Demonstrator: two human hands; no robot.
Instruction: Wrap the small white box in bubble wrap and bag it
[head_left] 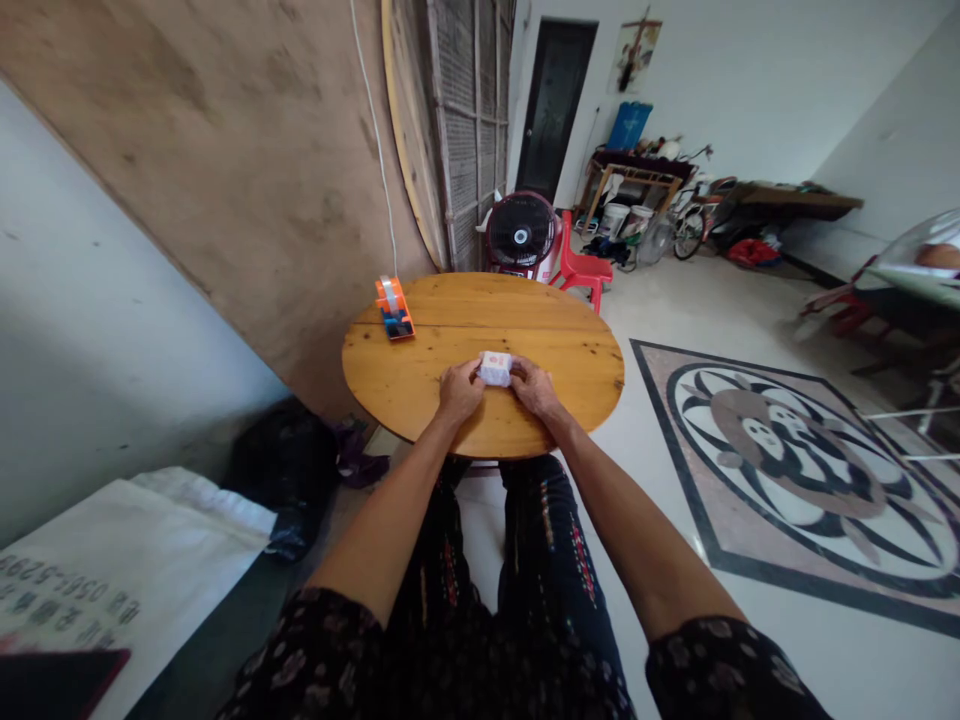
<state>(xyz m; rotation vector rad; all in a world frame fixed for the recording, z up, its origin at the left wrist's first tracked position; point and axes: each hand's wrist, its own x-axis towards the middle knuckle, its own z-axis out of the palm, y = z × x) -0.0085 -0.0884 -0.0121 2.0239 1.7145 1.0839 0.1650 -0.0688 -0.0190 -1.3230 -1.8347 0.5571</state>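
Observation:
A small white box-like package (496, 369) with red print on top rests on the round wooden table. It seems wrapped in a clear or pale film, though the detail is too small to be sure. The fingers of my left hand (460, 389) are closed on its left end. On the opposite end, my right hand (534, 387) grips it with bent fingers. An orange tape dispenser (394, 307) with a roll of tape and a blue part stands toward the table's far left edge, apart from both hands.
The round table (510, 300) is in front of my knees. Behind it are a dark fan (523, 232) and a red chair (583, 266). A brown board (262, 150) leans close on the left, above a white sack (135, 570) and a black bag (281, 465).

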